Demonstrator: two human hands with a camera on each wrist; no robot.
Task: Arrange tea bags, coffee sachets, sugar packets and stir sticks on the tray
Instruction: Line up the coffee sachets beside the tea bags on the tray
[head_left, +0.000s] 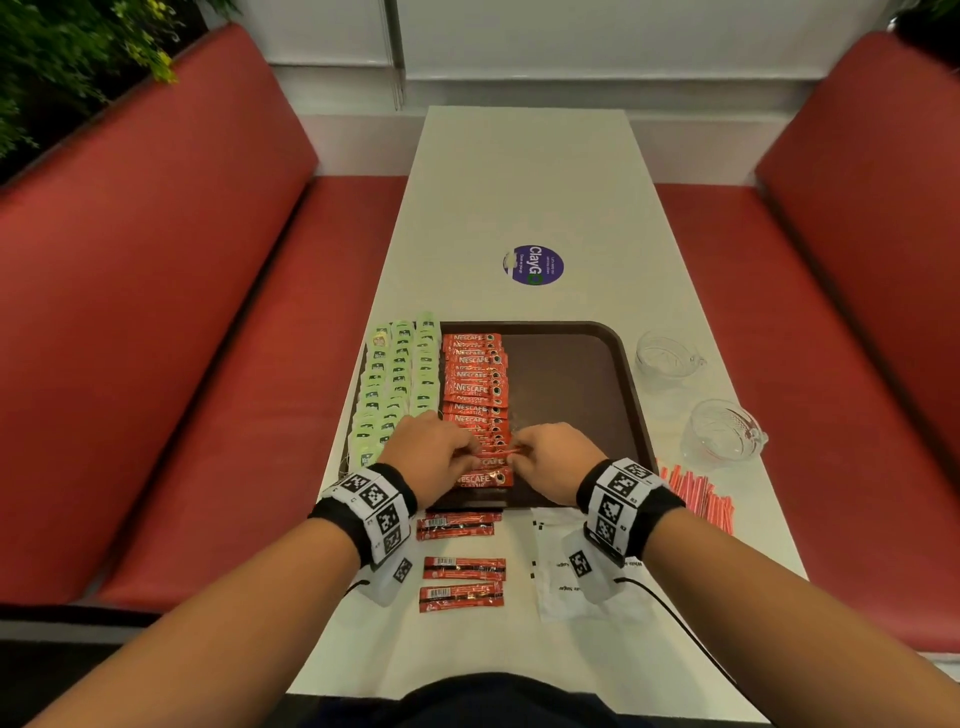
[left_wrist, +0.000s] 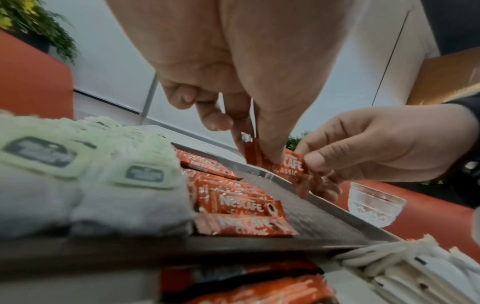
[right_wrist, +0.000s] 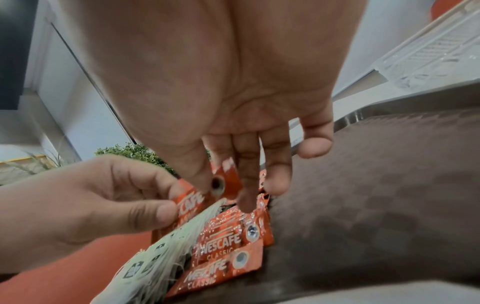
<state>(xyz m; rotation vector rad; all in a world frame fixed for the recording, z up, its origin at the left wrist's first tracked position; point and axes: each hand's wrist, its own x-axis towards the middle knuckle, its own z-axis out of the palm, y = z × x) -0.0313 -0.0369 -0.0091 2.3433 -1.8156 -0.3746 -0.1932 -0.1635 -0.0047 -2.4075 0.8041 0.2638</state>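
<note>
A dark brown tray (head_left: 571, 384) lies on the white table. Green tea bags (head_left: 397, 374) fill its left side in rows, and red coffee sachets (head_left: 475, 374) lie in a column beside them. My left hand (head_left: 436, 452) and right hand (head_left: 545, 457) each pinch one end of a single red coffee sachet (head_left: 493, 457) (left_wrist: 288, 166) (right_wrist: 205, 195), held just above the near end of the column. Several more sachets (head_left: 462, 566) lie on the table in front of the tray. White sugar packets (head_left: 566, 571) sit under my right wrist. Red stir sticks (head_left: 701, 493) lie at the right.
Two clear glass cups (head_left: 667, 358) (head_left: 722, 431) stand on the table right of the tray. A round purple sticker (head_left: 533, 265) marks the table beyond the tray. Red bench seats (head_left: 182, 364) flank the table on both sides.
</note>
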